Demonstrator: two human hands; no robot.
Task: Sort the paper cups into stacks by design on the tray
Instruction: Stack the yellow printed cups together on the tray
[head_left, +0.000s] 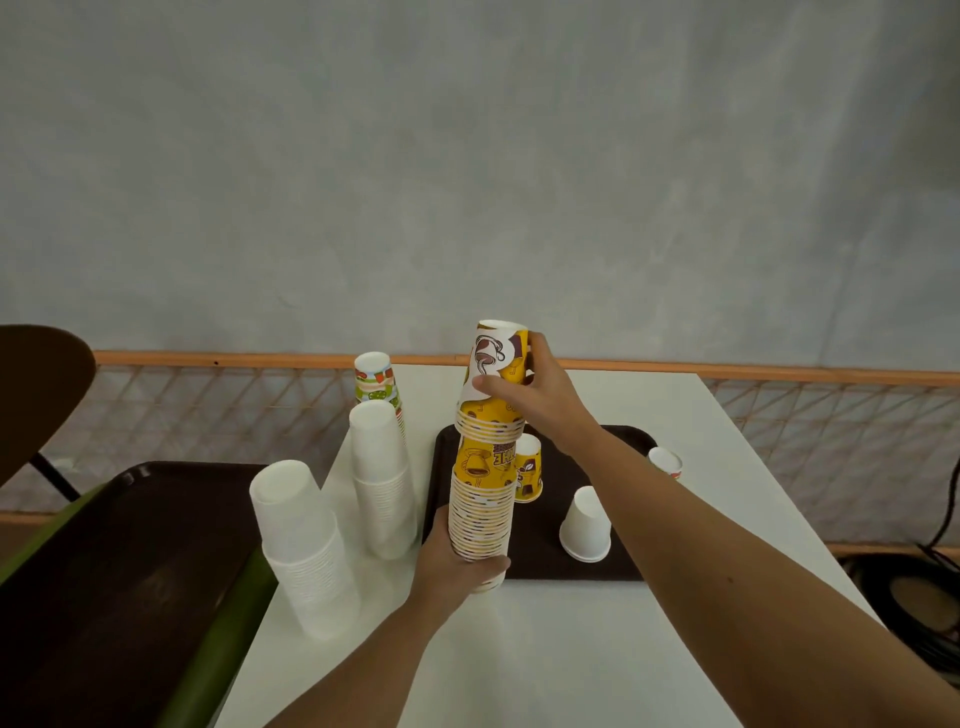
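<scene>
A tall stack of upside-down yellow coffee-print cups (483, 499) stands at the front left edge of the dark brown tray (613, 566). My left hand (457, 561) grips the stack's base. My right hand (530, 389) holds the stack's upper section, topped by a yellow cup (496, 358). On the tray stand one more yellow cup (530, 467) behind the stack and a single plain white cup (586, 525), both upside down. Two stacks of white cups (304, 545) (382, 478) and a short stack of colourful green-and-red cups (375, 382) stand left of the tray.
The white table (571, 649) carries a colourful cup (665, 461) beyond the tray's right corner. A second dark tray (104, 571) lies on a green surface at the left. An orange rail with netting runs behind. Black cables lie at the right.
</scene>
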